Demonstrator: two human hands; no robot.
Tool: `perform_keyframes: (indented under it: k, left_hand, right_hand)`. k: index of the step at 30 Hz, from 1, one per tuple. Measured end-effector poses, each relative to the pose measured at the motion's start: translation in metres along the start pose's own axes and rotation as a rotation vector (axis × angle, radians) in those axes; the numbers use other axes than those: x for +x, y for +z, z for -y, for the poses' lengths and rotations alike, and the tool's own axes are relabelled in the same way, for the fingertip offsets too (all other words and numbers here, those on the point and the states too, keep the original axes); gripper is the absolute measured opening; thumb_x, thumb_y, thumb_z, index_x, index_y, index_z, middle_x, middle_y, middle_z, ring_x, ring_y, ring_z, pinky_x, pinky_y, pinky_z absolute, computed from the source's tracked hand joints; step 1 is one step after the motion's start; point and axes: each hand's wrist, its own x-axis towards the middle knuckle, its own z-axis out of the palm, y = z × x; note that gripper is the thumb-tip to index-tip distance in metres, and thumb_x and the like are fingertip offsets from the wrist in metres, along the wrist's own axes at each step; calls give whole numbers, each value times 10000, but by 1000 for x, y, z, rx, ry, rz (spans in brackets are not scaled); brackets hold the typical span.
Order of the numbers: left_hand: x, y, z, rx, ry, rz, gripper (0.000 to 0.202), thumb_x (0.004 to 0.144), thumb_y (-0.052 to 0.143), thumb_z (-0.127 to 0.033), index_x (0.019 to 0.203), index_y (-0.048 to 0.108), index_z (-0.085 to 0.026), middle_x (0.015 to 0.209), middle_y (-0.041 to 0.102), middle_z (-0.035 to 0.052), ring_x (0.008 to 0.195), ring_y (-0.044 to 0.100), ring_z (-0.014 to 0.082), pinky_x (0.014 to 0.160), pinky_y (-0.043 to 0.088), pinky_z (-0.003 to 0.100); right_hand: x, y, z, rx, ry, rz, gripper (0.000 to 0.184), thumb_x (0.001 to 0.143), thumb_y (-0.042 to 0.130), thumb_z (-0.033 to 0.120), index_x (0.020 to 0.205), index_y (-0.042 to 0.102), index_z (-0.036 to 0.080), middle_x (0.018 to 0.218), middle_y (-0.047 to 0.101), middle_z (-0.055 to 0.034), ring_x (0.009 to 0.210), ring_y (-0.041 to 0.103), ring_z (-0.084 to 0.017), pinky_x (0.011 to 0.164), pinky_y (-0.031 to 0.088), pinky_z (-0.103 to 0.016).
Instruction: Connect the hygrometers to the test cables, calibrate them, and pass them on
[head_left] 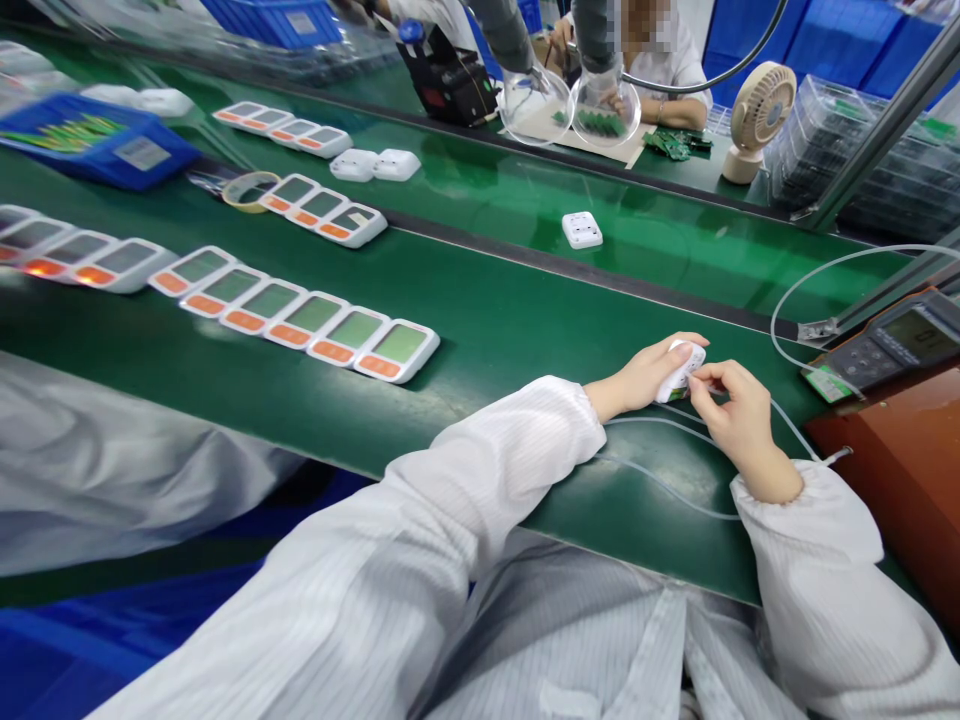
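My left hand is closed around a small white electronic device, its back turned up and tilted toward me. A bit of green shows at the device's lower edge. My right hand has thumb and forefinger pinched at the device's near right side; what is between the fingertips is too small to make out. Thin clear tubing loops on the green bench below both hands. To the left stands a row of white devices with grey-green screens and orange buttons, the nearest of them a lit device.
A handheld meter rests on a brown box at right. Across a dark rail, a white device lies on the green belt. Further off are a fan, a tape roll, a blue bin and a co-worker.
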Motion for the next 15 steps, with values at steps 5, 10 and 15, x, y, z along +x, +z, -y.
perform_keyframes:
  k: [5, 10, 15]
  left_hand:
    - [-1, 0, 0, 37, 11, -7, 656, 912, 483, -699, 1278, 601, -167, 972, 648, 57, 766, 552, 145, 706, 442, 263]
    - [-3, 0, -1, 103, 28, 2, 695, 920, 454, -716, 1308, 585, -154, 1002, 656, 74, 810, 570, 160, 757, 455, 283]
    - [-4, 0, -4, 161, 52, 5, 732, 942, 408, -715, 1338, 567, -121, 1071, 667, 113, 919, 605, 202, 856, 476, 328]
  right_hand:
    - [0, 0, 1, 12, -3, -3, 151, 936, 574, 270, 809, 639, 222, 759, 671, -22, 670, 594, -175, 652, 479, -311]
    - [1, 0, 0, 14, 18, -2, 158, 929, 577, 291, 801, 640, 222, 745, 663, -16, 656, 589, -170, 641, 483, -310]
    - [0, 2, -1, 38, -21, -19, 130, 918, 602, 254, 800, 641, 218, 732, 654, -7, 649, 590, -161, 622, 475, -299]
